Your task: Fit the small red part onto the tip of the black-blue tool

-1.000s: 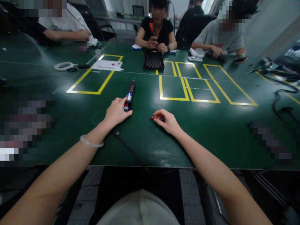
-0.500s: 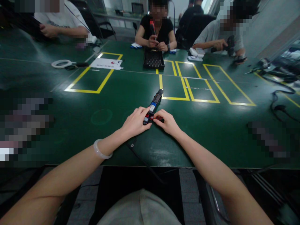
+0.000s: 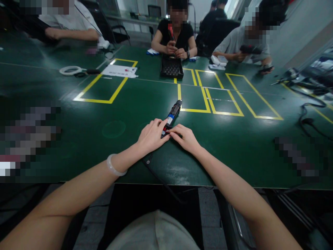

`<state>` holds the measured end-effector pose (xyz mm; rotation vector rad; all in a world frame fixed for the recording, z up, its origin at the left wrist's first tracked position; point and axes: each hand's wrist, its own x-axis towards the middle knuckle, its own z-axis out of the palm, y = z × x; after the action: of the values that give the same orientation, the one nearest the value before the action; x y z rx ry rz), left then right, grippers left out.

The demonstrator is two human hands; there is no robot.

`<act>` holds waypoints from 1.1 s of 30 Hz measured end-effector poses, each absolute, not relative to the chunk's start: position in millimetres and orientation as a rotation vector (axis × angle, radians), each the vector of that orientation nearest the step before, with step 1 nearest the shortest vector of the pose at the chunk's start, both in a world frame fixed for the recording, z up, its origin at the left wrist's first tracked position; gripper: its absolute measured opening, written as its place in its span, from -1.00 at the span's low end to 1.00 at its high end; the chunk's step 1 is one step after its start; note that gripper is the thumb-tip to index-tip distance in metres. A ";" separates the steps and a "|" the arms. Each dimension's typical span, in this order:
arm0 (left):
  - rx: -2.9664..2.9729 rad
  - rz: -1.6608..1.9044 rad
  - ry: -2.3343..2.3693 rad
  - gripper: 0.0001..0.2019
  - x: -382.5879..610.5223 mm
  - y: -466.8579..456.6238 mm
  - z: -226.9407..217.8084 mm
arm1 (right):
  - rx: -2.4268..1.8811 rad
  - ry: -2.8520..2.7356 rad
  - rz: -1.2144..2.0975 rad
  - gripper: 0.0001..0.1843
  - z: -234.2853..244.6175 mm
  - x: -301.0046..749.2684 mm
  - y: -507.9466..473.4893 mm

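A black electric screwdriver (image 3: 172, 115) with a blue band lies on the green table (image 3: 130, 114), its tip pointing away to the right. My left hand (image 3: 151, 136) is closed round its near end, and a black cord (image 3: 156, 173) runs back from there over the table edge. My right hand (image 3: 185, 137) pinches a small red part against the screwdriver's near end; the part is almost hidden by my fingers. Both hands touch each other at the tool.
Yellow tape rectangles (image 3: 208, 97) mark the table. A black tray (image 3: 171, 67) sits before a person opposite. Papers (image 3: 119, 71) and a white ring (image 3: 70, 70) lie at far left. Cables (image 3: 309, 114) trail at right. Other people sit around the far side.
My left hand carried the screwdriver right, from the table's middle to my right hand. The right hand's red part now meets the tool's near end, and the fingers have closed in on it.
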<state>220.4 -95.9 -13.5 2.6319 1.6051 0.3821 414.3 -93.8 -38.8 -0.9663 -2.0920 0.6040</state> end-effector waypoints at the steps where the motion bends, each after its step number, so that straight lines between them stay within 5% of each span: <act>1: 2.649 0.363 1.621 -0.41 221.3 -96.0 -12.8 | -0.965 -2.090 0.614 -0.79 -38.4 414.5 -93.8; 33: 2.203 0.151 2.410 -0.36 41.4 -6.9 -5.5 | -1.120 -2.022 0.678 -0.82 -44.2 432.4 -80.5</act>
<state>41.4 -6.9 -5.5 2.2030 2.4100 0.1512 432.4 -80.5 -44.2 -1.1199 -2.0225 0.6776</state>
